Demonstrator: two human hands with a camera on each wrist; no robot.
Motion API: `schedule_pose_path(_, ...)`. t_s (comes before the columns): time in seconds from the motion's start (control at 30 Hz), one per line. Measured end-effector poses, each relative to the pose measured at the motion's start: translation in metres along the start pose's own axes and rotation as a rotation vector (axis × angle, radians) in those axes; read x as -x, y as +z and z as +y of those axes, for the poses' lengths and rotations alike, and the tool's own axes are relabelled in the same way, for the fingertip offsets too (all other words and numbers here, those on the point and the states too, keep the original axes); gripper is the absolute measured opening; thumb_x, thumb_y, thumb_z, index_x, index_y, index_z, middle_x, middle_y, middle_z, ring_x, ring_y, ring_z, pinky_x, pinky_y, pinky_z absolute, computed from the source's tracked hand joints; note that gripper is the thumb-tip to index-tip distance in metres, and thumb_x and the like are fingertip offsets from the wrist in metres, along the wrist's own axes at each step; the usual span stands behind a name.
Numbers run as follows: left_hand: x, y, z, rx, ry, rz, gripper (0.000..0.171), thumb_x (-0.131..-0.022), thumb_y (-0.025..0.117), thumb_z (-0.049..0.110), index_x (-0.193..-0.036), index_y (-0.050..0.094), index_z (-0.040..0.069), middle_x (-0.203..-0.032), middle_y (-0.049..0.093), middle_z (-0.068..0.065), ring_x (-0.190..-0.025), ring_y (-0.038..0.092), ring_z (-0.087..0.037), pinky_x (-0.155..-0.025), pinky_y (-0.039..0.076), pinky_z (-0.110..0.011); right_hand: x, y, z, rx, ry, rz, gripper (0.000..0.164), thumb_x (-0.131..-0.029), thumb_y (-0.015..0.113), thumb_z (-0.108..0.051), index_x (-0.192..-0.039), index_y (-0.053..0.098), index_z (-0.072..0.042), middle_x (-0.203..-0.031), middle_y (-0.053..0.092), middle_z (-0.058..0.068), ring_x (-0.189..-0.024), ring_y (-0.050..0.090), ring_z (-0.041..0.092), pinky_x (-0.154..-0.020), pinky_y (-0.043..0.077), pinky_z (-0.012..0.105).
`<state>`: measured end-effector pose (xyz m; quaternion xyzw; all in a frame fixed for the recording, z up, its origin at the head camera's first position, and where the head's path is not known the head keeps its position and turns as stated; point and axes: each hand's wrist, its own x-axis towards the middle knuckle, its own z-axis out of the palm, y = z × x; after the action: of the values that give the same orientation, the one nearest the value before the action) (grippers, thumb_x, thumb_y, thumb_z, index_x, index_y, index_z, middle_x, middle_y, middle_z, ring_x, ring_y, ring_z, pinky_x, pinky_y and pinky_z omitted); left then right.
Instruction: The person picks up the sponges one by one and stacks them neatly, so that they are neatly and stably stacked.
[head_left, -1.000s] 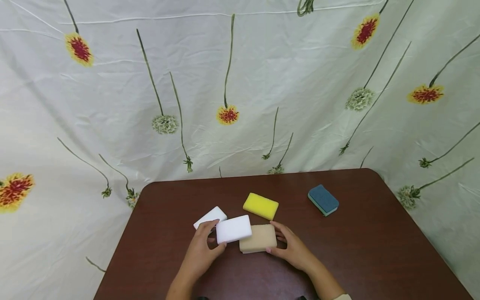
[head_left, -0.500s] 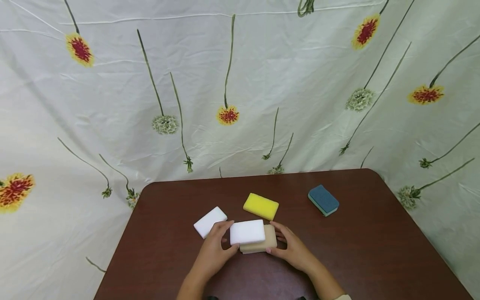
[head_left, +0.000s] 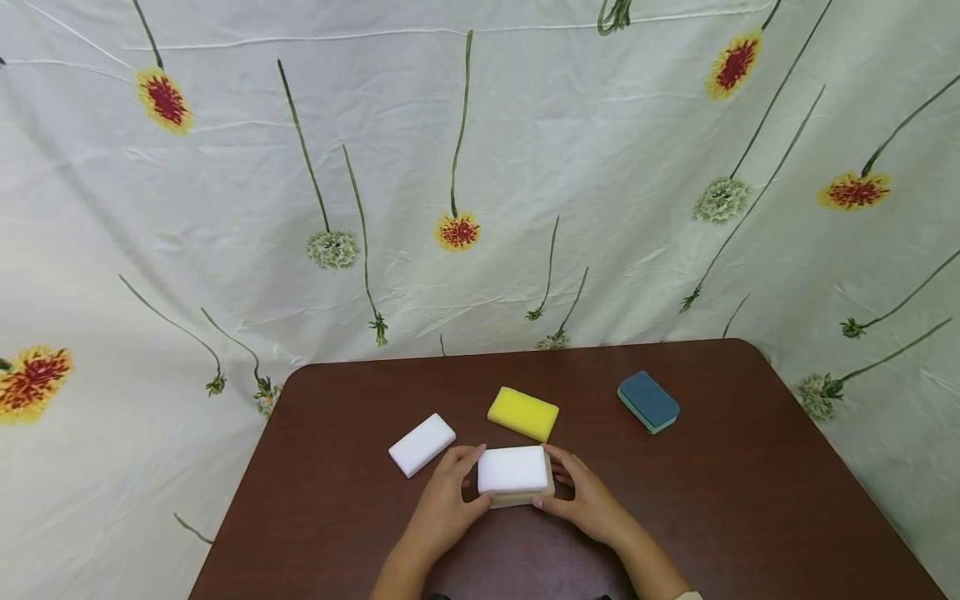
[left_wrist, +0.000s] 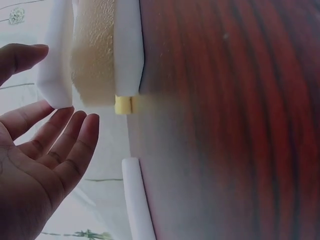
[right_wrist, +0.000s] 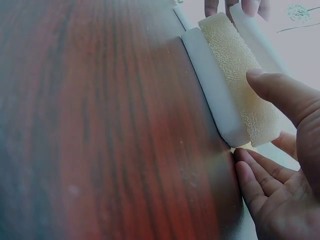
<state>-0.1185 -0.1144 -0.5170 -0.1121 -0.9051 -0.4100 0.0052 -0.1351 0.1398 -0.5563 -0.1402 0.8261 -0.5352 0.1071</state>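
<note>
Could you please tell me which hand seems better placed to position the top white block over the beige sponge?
Probably the left hand: it holds the top white block by its left end. The right hand is at the opposite end, holding the beige sponge underneath.

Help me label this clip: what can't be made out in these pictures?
Left wrist: far ends of the top white block, tan sponge and bottom white block, cut off by the upper edge.
Left wrist: most of the yellow sponge, behind the bottom white block.
Head: most of the tan sponge, under the top white block.
Right wrist: part of the seam between tan sponge and top white block, covered by the right hand.
</note>
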Motion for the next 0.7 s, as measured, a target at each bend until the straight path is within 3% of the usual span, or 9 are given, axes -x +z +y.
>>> schedule_pose_path(0.23,-0.0009,0.0026,0.0023,-0.006,0.003,-0.009,0.067,-0.085,0.080,0.018,-0.145,0.054,0.003,-0.134,0.055,-0.005,-0.111,0.059,-0.020,-0.091,0.056,-0.034,-0.0003,0.0001,0.0008,0.014,-0.011,0.007,0.082,-0.084,0.083,-0.034,-0.152,0.042,-0.015,-0.148,0.049,0.010,-0.134,0.053,0.028,-0.110,0.048,0.039)
schedule_pose_path(0.7,-0.0004,0.0040,0.0012,-0.023,-0.011,-0.033,0.066,-0.085,0.081,0.020,-0.144,0.054,0.004,-0.133,0.054,-0.006,-0.107,0.058,-0.020,-0.088,0.055,-0.033,-0.0001,0.0003,0.0022,0.024,-0.016,0.002,0.081,-0.085,0.082,-0.034,-0.153,0.042,-0.016,-0.148,0.048,0.011,-0.135,0.053,0.029,-0.110,0.048,0.042)
